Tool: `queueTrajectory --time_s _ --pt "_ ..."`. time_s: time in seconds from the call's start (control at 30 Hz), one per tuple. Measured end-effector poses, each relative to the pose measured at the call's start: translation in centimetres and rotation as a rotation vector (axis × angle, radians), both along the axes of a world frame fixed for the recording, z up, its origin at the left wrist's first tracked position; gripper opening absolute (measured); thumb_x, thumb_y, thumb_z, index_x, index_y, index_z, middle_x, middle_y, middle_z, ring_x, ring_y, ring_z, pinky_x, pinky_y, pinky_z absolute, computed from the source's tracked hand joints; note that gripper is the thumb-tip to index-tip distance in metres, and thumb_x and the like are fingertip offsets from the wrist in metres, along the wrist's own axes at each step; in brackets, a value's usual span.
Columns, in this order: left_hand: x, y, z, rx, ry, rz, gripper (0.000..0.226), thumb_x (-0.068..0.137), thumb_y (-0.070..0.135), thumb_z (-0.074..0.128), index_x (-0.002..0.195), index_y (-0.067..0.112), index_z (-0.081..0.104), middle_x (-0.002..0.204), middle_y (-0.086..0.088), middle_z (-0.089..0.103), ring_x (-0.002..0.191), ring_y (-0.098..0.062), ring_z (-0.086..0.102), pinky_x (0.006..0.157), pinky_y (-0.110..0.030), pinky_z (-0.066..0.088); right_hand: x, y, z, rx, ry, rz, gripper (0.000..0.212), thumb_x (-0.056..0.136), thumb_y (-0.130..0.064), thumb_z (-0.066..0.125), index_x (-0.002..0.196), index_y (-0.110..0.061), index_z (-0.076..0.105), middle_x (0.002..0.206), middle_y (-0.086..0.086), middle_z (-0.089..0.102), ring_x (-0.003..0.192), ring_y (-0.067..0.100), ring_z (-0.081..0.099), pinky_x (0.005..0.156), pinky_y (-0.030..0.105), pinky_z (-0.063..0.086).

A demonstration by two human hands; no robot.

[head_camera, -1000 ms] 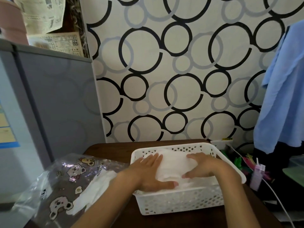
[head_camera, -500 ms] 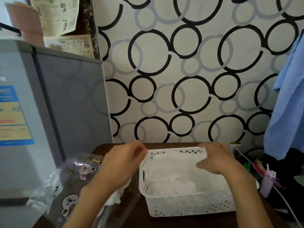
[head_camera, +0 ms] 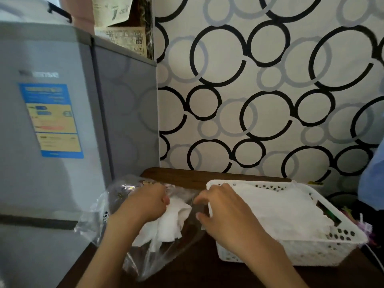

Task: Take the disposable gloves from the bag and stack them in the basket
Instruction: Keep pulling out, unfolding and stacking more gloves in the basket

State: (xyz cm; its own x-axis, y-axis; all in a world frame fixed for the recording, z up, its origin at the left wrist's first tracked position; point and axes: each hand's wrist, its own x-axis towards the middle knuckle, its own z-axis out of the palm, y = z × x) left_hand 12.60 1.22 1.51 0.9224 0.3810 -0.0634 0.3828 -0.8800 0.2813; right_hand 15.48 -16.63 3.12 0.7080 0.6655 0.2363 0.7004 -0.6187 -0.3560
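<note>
Both hands moved to bag (head_camera: pixel 116 206) — left hand (head_camera: pixel 145 204) gripping gloves (head_camera: pixel 170 221), right hand (head_camera: pixel 222 213) alongside

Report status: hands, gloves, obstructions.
Left hand gripping gloves in bag. Right hand holding bag's mouth. Basket holds stack. Nothing obstructing.
</note>
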Motion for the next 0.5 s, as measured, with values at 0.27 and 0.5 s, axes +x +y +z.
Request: queueTrajectory --time_s 0.27,0.5 --pt "-3.4 1.3 3.6 0.001 -0.148 -0.044 0.012 0.094 0.028 0.053 0.087 0.032 0.062 0.100 0.012 0.066 0.096 -0.013 0.062 0.090 -0.035 0.050 -1.0 3.7 -0.3 0.011 0.026 0.004 0.028 0.096 -0.024 0.052 0.120 -0.035 0.063 0.126 -0.007 0.061 0.107 0.010 0.058 0.095 0.027 0.048" --pt "-5.2 3.0 4.6 -0.128 -0.303 -0.067 0.024 0.083 0.019 0.058 0.071 0.039 0.062 0.082 0.021 0.069 0.085 -0.004 0.065 0.085 -0.037 0.053 -1.9 5.4 -2.3 -0.024 -0.049 0.075 0.036 0.096 -0.028 0.047 0.129 -0.042 0.051 0.123 -0.010 0.061 0.107 0.013 0.057 0.091 0.025 0.044"
